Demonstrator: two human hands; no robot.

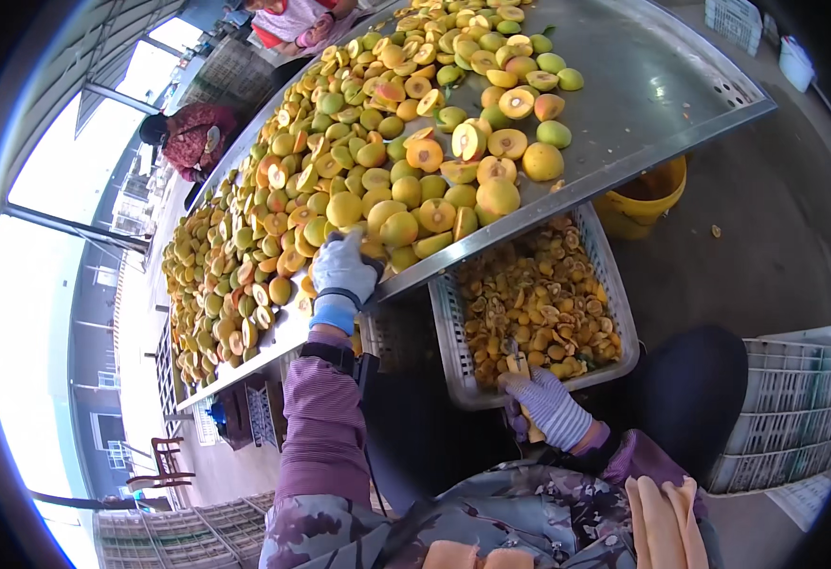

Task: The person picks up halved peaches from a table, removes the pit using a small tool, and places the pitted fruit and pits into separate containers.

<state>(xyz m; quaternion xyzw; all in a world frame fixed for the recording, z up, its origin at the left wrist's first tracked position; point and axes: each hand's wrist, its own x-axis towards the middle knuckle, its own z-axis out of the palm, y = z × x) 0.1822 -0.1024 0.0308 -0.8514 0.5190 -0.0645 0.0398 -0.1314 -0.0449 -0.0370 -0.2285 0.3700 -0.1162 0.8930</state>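
Halved yellow-green stone fruits (pixel 358 153), seemingly peaches or apricots, are heaped on a metal table (pixel 643 78). My left hand (pixel 348 267), in a white glove with dark fingertips, reaches over the table's near edge and touches the fruit; its fingers are partly hidden, so whether it grips a piece cannot be told. My right hand (pixel 547 409), in a striped glove, is closed around the light handle of a small tool (pixel 518 364) with a metal tip. The tool is above the near rim of a white plastic crate (pixel 625 313) holding fruit pieces and pits (pixel 543 306).
A yellow bucket (pixel 639 203) stands on the floor beyond the crate. Stacked plastic crates (pixel 778 419) are at the right. Two people (pixel 198 139) sit across the table. A wooden chair (pixel 163 466) stands at the lower left.
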